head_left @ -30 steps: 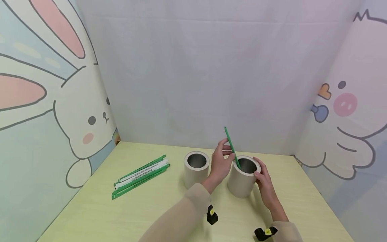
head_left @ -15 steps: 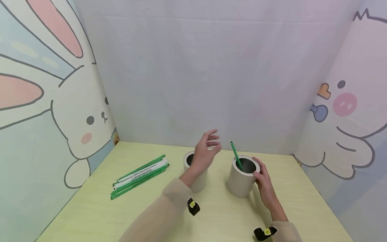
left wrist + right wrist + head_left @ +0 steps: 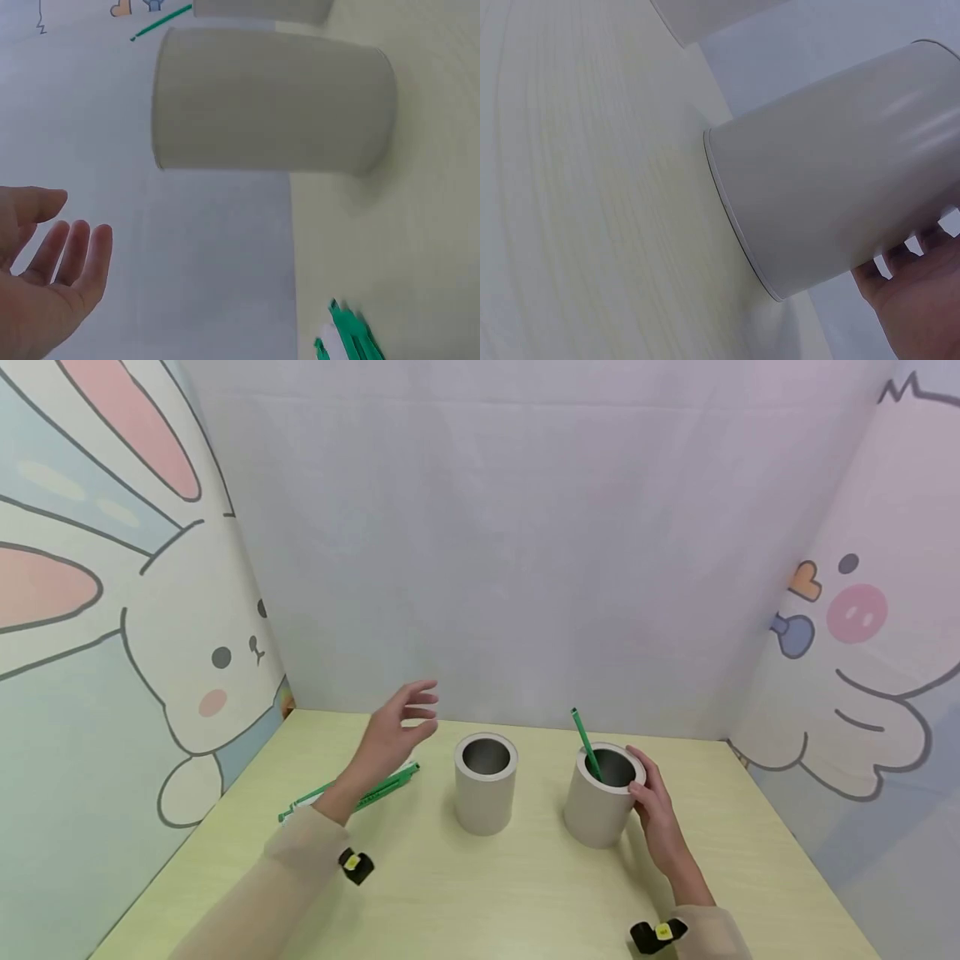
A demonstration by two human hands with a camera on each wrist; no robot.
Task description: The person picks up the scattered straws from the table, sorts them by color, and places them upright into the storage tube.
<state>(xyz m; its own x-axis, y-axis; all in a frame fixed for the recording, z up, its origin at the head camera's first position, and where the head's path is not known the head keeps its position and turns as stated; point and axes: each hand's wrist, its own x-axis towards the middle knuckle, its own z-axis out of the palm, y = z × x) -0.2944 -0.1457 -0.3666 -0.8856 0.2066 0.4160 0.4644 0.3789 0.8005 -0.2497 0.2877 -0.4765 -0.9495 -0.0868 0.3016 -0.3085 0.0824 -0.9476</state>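
Note:
My left hand point(image 3: 393, 727) is raised over the far end of a bundle of slim green-and-white wrapped straws point(image 3: 388, 787), with relaxed fingers and nothing in it. The arm hides part of the bundle. At the right, my right hand point(image 3: 657, 817) grips the right off-white cup point(image 3: 595, 814) near its rim, thumb at the front and fingers round the far side. One green wrapped straw point(image 3: 584, 737) leans inside that cup, its upper end sticking out to the left. Between the hands stands the left off-white cup point(image 3: 483, 806), upright, its dark metallic inside showing no straw.
The pale yellow tabletop point(image 3: 465, 893) ends at a plain grey-white backdrop point(image 3: 510, 568). Side panels with a cartoon rabbit point(image 3: 195, 652) and a cartoon pig point(image 3: 855, 693) flank it. A small black camera sits on each wrist.
My left hand has let go of the green straw, which dropped lower into the right cup. That hand then moved left past the other cup to above the bundle. The right hand stays put.

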